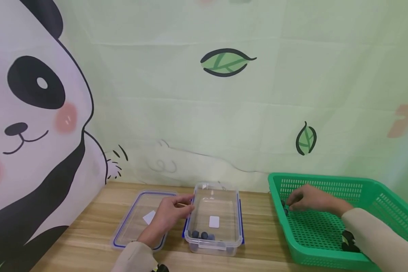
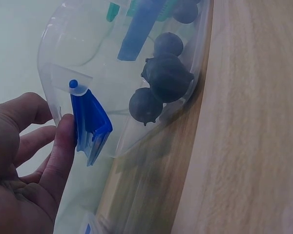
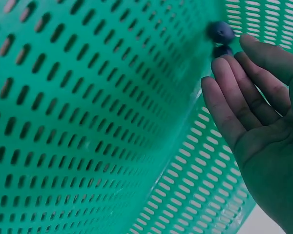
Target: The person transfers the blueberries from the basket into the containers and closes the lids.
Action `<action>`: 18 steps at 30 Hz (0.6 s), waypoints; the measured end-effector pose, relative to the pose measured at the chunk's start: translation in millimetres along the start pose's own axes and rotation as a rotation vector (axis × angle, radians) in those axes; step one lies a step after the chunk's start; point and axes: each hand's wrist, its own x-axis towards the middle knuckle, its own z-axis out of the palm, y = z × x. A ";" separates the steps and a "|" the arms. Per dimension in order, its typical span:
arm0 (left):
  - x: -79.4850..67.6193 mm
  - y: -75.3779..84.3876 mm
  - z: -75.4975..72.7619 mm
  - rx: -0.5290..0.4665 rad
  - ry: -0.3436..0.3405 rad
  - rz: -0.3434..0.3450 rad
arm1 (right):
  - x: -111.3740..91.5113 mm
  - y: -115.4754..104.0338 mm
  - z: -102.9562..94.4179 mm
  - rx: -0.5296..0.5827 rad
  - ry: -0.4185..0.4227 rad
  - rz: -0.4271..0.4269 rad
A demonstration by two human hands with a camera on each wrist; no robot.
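A clear plastic food box (image 1: pixel 213 204) with blue side latches (image 2: pixel 90 122) stands on the wooden table. Several blueberries (image 2: pixel 171 78) lie at its near end. My left hand (image 1: pixel 173 211) pinches the left rim of the box beside a latch, thumb and fingertip close together there. Inside the green plastic basket (image 1: pixel 326 255), my right hand (image 1: pixel 307 198) reaches to the left wall. Two blueberries (image 3: pixel 220 32) sit in the corner by its fingertips. The thumb is near the upper berry, and the fingers are loosely extended with nothing gripped.
The clear lid (image 1: pixel 136 211) with a blue seal lies left of the box, partly behind my left arm. A light cloth backdrop (image 1: pixel 176 113) with a panda and leaves hangs along the back edge of the table (image 1: pixel 258 223).
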 end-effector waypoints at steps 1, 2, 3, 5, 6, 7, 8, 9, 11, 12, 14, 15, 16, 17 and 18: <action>-0.1 -0.4 -0.2 -0.001 0.001 -0.002 | 1.7 -0.7 2.0 -0.001 -0.004 0.019; -0.3 -0.8 -0.4 -0.003 0.001 -0.002 | 3.4 -1.6 3.8 -0.009 -0.006 0.031; -0.5 -1.2 -0.5 -0.005 0.001 -0.002 | 5.1 -2.5 5.6 -0.016 -0.008 0.044; -0.8 -2.0 -0.7 -0.011 -0.002 -0.003 | 8.1 -3.9 9.0 -0.024 -0.013 0.065; -0.8 -2.2 -0.8 -0.012 -0.003 -0.004 | 9.1 -4.5 10.5 -0.029 -0.016 0.069; -0.8 -2.6 -0.8 -0.015 -0.006 -0.004 | 10.0 -5.9 11.8 -0.035 -0.018 0.072; -0.8 -2.7 -1.1 -0.017 -0.007 -0.002 | 10.9 -7.2 12.9 -0.044 -0.017 0.075; -0.7 -2.8 -1.2 -0.018 -0.009 -0.001 | 11.6 -8.4 13.8 -0.042 -0.018 0.078; -0.6 -2.7 -1.3 -0.021 -0.015 0.001 | 12.7 -10.1 14.8 -0.050 -0.015 0.080; -0.3 -2.6 -1.2 -0.023 -0.017 0.002 | 13.1 -10.8 15.2 -0.050 -0.014 0.084; -0.2 -2.4 -1.1 -0.022 -0.018 0.000 | 13.6 -10.9 15.1 -0.048 -0.016 0.085; -0.2 -2.3 -1.0 -0.022 -0.019 0.000 | 13.3 -10.6 14.4 -0.044 -0.017 0.076; -0.1 -2.1 -1.1 -0.021 -0.018 -0.002 | 12.9 -10.2 13.6 -0.036 -0.015 0.069; -0.1 -1.8 -1.4 -0.017 -0.017 -0.004 | 12.4 -9.8 12.5 -0.029 -0.010 0.056; -0.1 -1.7 -1.5 -0.014 -0.016 -0.007 | 11.6 -10.1 11.0 -0.020 -0.003 0.039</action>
